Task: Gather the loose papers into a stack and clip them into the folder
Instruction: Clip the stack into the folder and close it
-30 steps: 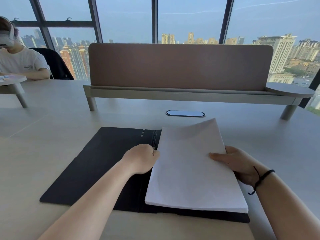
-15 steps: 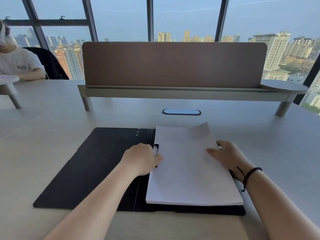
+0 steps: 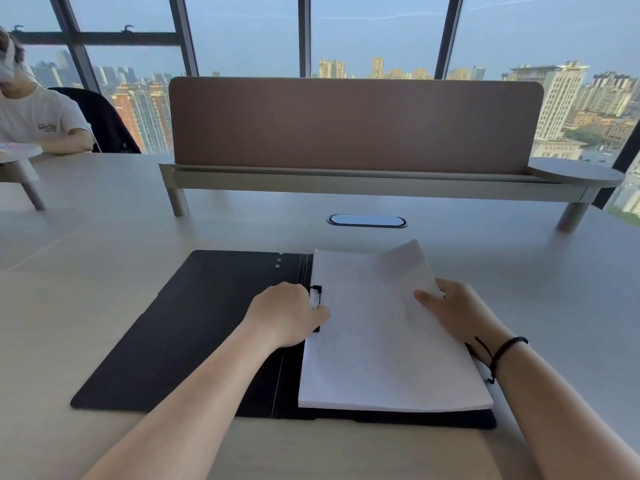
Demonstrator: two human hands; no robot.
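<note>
1. Two bare forearms reach in from the near edge over a pale wooden desk [image 3: 104, 306].
2. Lying open on the desk is a black folder [image 3: 180, 334], with the stack of white paper [image 3: 374, 341] on its right half, the far right corner of the top sheet lifted.
3. Left hand [image 3: 287, 315] has its fingers curled onto the black clip [image 3: 316, 293] at the stack's left edge, beside the spine.
4. Right hand [image 3: 457, 311], a black cord at its wrist, holds the stack's right edge, thumb on top, fingers under the sheets and hidden.
5. Farther off sit an oval cable grommet [image 3: 366, 220] and a brown divider screen [image 3: 353, 124].
6. Another person in a white shirt [image 3: 34, 116] sits far left, before the windows.
</note>
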